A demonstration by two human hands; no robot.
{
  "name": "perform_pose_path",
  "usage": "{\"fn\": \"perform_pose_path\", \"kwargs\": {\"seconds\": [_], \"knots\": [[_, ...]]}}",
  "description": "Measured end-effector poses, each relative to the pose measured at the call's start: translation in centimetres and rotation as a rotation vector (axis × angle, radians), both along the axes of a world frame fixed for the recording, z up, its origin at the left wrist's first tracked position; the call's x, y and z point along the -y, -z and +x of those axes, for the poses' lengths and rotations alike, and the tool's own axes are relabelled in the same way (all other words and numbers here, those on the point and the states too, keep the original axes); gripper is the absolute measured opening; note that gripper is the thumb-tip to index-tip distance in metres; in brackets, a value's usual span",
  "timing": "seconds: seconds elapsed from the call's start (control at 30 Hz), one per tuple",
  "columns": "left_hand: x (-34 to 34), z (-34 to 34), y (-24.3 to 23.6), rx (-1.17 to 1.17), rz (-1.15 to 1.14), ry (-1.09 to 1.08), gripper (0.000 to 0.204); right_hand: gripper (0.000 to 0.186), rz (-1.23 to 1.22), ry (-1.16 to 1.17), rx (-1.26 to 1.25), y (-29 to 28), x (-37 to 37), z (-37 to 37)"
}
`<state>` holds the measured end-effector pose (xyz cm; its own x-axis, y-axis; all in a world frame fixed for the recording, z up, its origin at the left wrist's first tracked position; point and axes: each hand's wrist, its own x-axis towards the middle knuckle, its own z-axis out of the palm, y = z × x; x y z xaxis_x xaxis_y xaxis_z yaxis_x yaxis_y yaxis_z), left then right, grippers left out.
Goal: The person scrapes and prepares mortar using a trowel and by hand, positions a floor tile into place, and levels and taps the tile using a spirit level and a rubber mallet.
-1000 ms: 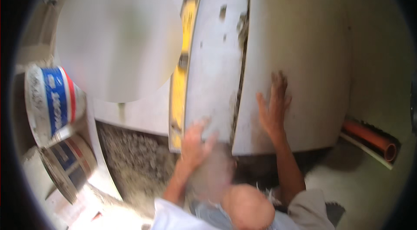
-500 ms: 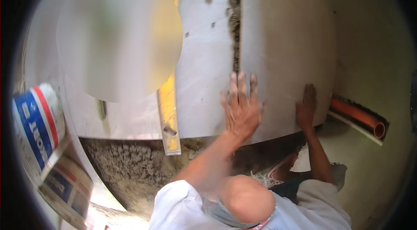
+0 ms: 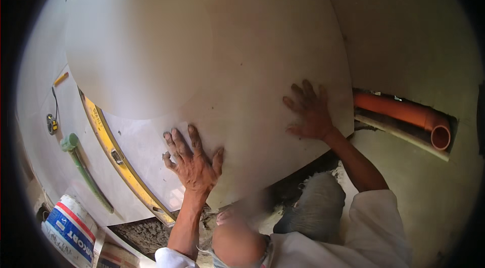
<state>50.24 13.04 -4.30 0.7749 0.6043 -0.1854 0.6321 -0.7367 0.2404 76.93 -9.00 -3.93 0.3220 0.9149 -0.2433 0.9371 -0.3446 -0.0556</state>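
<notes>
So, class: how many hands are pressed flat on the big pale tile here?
2. The left hand lies spread near the tile's lower edge, beside the yellow spirit level; the right hand lies flat near its right edge, by the orange pipe.

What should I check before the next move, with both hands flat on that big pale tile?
1. Left hand flat on the tile, fingers spread: ok.
2. Right hand flat near the tile's right edge: ok.
3. Yellow spirit level lies off the tile, left of the left hand: ok.
4. Orange pipe apart from the tile edge: ok.
5. Tile level with its neighbours: cannot tell.
6. Mortar bed under the tile evenly filled: cannot tell, only its front strip shows.
</notes>
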Motion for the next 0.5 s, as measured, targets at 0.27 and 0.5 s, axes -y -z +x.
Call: {"fn": "perform_pose_path", "kwargs": {"seconds": [0.27, 0.5], "knots": [[0.1, 1.0, 0.3, -0.118, 0.031, 0.023, 0.09, 0.082, 0.032, 0.123, -0.109, -1.1, -0.6, 0.6], [-0.2, 1.0, 0.3, -0.1, 0.056, 0.031, 0.093, 0.08, 0.085, 0.274, -0.213, -1.1, -1.9, 1.1]]}}
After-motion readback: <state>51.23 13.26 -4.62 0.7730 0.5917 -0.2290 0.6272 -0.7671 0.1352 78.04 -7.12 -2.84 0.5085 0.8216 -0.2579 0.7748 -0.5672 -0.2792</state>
